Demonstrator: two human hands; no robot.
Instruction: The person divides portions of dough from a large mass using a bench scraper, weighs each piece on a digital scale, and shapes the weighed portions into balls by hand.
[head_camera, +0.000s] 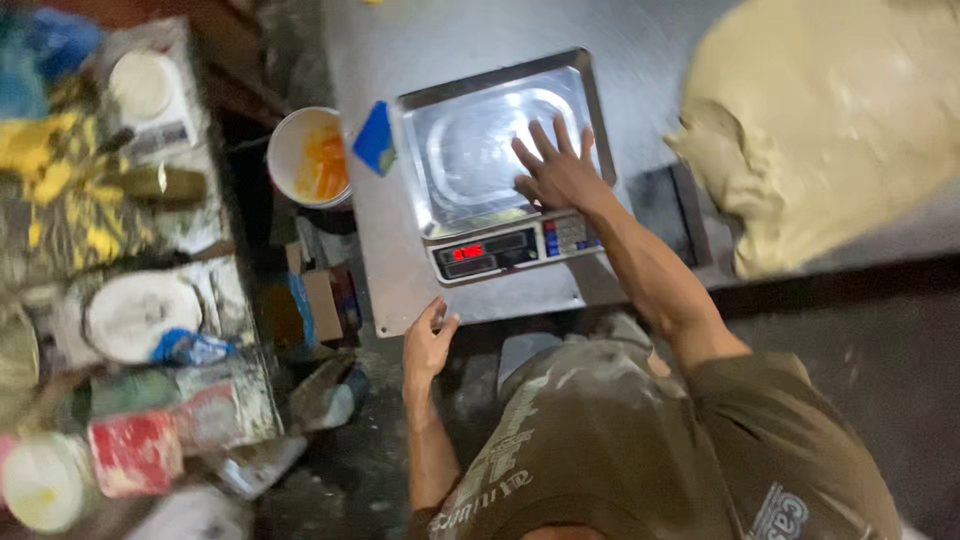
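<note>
R hand (556, 175) flat on the steel pan of the digital scale (497, 160), fingers spread, palm near the pan's front edge just above the keypad. Grip fully open, holding nothing. L hand (428, 345) at the front edge of the metal table (420, 60), below the scale's front-left corner, fingers loosely curled, thumb apart. Looks empty; can't tell if it actually touches the edge.

Scale sits on the table w/ red display lit, pan bare. Big dough mass (830, 120) lies to the right on the table, well apart from the scale, near edge ragged. Blue scraper (376, 138) just beside the scale's left side. White bucket (310, 157) w/ orange contents left of the table. Cluttered shelf further left: tubs, jars, bags.

Risks as I read it:
- Palm weight on pan → reading is off; if zeroed w/ hand on, every later weight is skewed.
- Palm heel close to keypad → accidental key press, mode/unit flip.
- Hand looks floury → dough or flour into keys/display, sticky buttons.
- Scale is close to the table's front edge; a push from the R hand could slide it toward the edge.
- Scraper close to the pan's edge; if it leans on the pan, drift in reading.
</note>
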